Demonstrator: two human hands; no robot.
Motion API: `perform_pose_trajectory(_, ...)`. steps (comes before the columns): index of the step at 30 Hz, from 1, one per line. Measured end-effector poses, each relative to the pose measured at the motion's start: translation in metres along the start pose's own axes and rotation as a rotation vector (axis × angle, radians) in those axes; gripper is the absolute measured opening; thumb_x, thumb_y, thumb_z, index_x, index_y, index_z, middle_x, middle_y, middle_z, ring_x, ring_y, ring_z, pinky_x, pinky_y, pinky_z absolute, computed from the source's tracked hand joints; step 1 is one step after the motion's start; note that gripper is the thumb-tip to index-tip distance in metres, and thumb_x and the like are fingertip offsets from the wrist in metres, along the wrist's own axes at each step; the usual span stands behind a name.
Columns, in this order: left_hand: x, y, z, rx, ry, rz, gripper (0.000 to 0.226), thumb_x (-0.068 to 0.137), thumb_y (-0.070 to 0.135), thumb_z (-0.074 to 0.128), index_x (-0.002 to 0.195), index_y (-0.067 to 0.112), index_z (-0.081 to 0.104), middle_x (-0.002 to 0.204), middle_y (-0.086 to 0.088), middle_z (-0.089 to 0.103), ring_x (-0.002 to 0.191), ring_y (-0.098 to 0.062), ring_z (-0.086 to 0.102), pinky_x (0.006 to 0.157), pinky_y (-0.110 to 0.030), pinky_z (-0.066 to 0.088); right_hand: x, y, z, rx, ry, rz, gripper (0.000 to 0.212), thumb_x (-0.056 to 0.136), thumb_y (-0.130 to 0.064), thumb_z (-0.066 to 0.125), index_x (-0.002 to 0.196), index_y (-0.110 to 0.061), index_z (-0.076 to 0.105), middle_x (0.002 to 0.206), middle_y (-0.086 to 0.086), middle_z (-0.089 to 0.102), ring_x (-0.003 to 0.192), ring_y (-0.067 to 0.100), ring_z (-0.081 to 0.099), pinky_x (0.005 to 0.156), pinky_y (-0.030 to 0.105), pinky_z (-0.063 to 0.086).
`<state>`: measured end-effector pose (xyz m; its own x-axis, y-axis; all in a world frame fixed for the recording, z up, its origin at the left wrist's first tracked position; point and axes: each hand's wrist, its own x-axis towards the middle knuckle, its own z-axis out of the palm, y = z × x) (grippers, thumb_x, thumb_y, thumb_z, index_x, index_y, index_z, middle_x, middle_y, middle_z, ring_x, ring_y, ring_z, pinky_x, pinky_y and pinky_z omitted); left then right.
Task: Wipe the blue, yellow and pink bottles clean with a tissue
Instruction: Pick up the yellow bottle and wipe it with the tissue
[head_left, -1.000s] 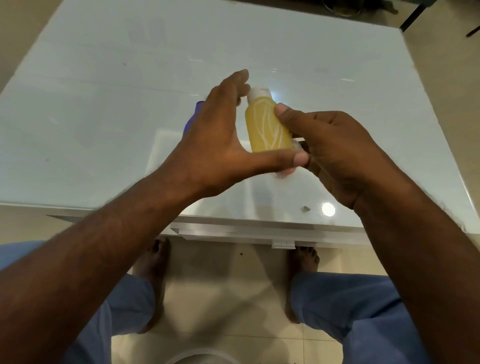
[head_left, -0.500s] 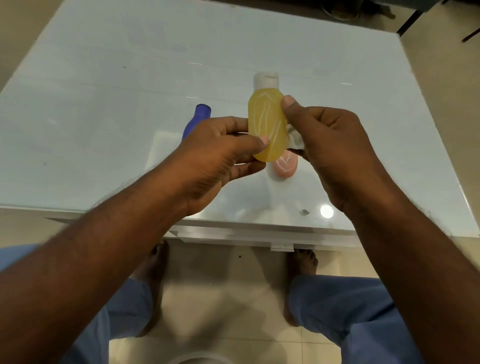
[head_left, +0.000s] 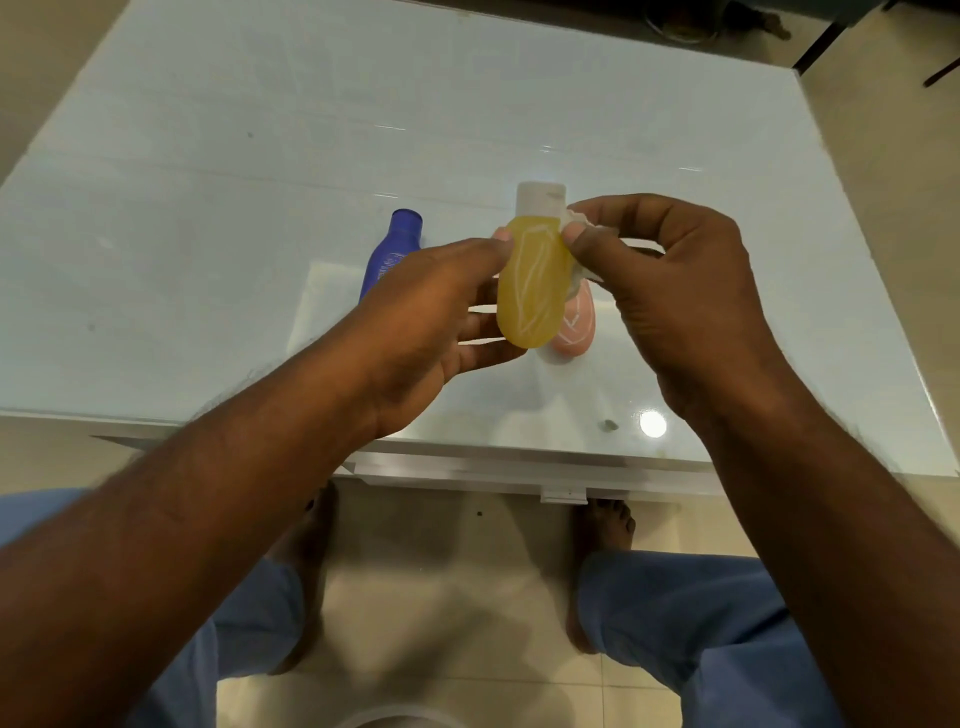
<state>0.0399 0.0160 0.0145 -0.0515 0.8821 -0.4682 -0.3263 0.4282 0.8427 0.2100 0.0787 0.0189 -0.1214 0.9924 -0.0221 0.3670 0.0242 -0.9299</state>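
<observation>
I'm holding the small translucent yellow plastic bottle w/ white flip cap (head_left: 531, 283) upright above the pale glass-topped table (head_left: 208, 208), cap pointing away from me. My left hand (head_left: 436, 322) is gripping its left side, thumb tip pressing near the shoulder, other fingers curling behind the body. My right hand (head_left: 670, 280) is pinching a crumpled white tissue (head_left: 582, 223) against the bottle's upper right edge, thumb & fingers clamping on the wad. Vs a sec ago, the left hand has dropped from cupping over the bottle to a side grip, & the tissue has travelled up from the base to just under the cap. So I'm judging the yellow one's wipe is nearing its end. The dark blue plastic bottle (head_left: 390, 252) is lying on the table left of my hands; the pink rounded bottle (head_left: 574, 325) is lying just behind the yellow one, partly hidden
</observation>
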Motion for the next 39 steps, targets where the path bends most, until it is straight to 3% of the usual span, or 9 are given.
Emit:
perform_pose_trajectory(5,0.001,0.0,0.001,-0.138,0.02,-0.046,0.032,0.104,0.025,0.058,0.133,0.011,0.06,0.125,-0.017,0.074,0.109,-0.033,0.076,0.09,-0.047,0.064,-0.001,-0.002,0.001,0.008,-0.022,-0.013,0.016,0.099,-0.028,0.081,0.111,-0.018,0.083,0.109,-0.001,0.083,0.103,0.018,0.08,0.103,0.047,0.065)
perform_pose_trajectory(9,-0.004,0.004,0.002,-0.242,-0.066,-0.102,0.006,0.104,0.027,0.057,0.108,0.023,0.057,0.123,-0.018,0.076,0.111,-0.036,0.075,0.096,-0.051,0.06,0.0,-0.004,0.0,0.004,-0.01,-0.032,0.012,0.098,-0.027,0.081,0.108,-0.021,0.083,0.108,-0.002,0.083,0.103,0.017,0.08,0.1,0.044,0.066)
perform_pose_trajectory(15,-0.006,0.007,0.0,-0.292,-0.104,-0.124,0.029,0.102,0.033,0.06,0.123,0.013,0.062,0.114,-0.017,0.079,0.109,-0.035,0.076,0.096,-0.052,0.059,-0.001,-0.007,0.0,0.018,0.033,-0.052,0.008,0.099,-0.028,0.08,0.106,-0.026,0.083,0.104,-0.009,0.083,0.097,0.008,0.079,0.087,0.021,0.064)
perform_pose_trajectory(18,-0.008,0.01,0.001,-0.357,-0.09,-0.119,0.052,0.099,0.032,0.064,0.143,0.009,0.049,0.114,-0.021,0.078,0.11,-0.037,0.075,0.093,-0.056,0.059,0.0,-0.008,0.001,0.079,0.126,-0.095,0.011,0.102,-0.03,0.075,0.107,-0.024,0.084,0.106,-0.007,0.083,0.102,0.009,0.079,0.096,0.033,0.066)
perform_pose_trajectory(21,-0.008,0.011,0.001,-0.385,-0.084,-0.139,0.037,0.103,0.033,0.059,0.128,0.007,0.058,0.112,-0.022,0.078,0.101,-0.033,0.078,0.088,-0.049,0.063,0.001,-0.008,0.0,0.122,0.167,-0.139,0.015,0.102,-0.028,0.075,0.11,-0.018,0.084,0.106,-0.002,0.084,0.101,0.01,0.079,0.094,0.032,0.067)
perform_pose_trajectory(25,-0.004,0.007,0.0,-0.38,-0.068,-0.157,0.059,0.104,0.035,0.056,0.154,0.009,0.04,0.118,-0.022,0.077,0.095,-0.03,0.078,0.088,-0.045,0.063,0.002,-0.007,-0.002,0.164,0.183,-0.155,0.015,0.101,-0.023,0.077,0.111,-0.015,0.084,0.106,0.001,0.084,0.101,0.015,0.081,0.095,0.036,0.067)
perform_pose_trajectory(31,-0.002,0.006,-0.002,-0.348,0.013,-0.175,0.044,0.108,0.038,0.05,0.138,0.007,0.058,0.118,-0.019,0.078,0.092,-0.024,0.074,0.089,-0.041,0.061,0.0,-0.005,-0.001,0.148,0.114,-0.218,0.034,0.098,0.002,0.068,0.13,-0.01,0.076,0.12,0.002,0.081,0.113,0.011,0.078,0.1,0.028,0.064)
perform_pose_trajectory(35,-0.001,0.005,-0.002,-0.355,0.047,-0.189,0.041,0.108,0.038,0.049,0.132,0.007,0.061,0.118,-0.018,0.078,0.093,-0.024,0.074,0.086,-0.039,0.062,0.002,-0.003,0.0,0.165,0.107,-0.158,0.025,0.099,-0.007,0.073,0.123,-0.008,0.078,0.112,0.003,0.081,0.104,0.012,0.079,0.092,0.023,0.064)
perform_pose_trajectory(39,-0.001,0.005,-0.002,-0.358,0.056,-0.197,0.04,0.108,0.038,0.048,0.13,0.007,0.062,0.118,-0.018,0.078,0.094,-0.025,0.074,0.087,-0.039,0.062,0.002,-0.004,0.001,0.255,0.056,-0.069,0.021,0.098,-0.018,0.07,0.115,-0.011,0.08,0.107,0.005,0.081,0.103,0.024,0.08,0.098,0.044,0.067)
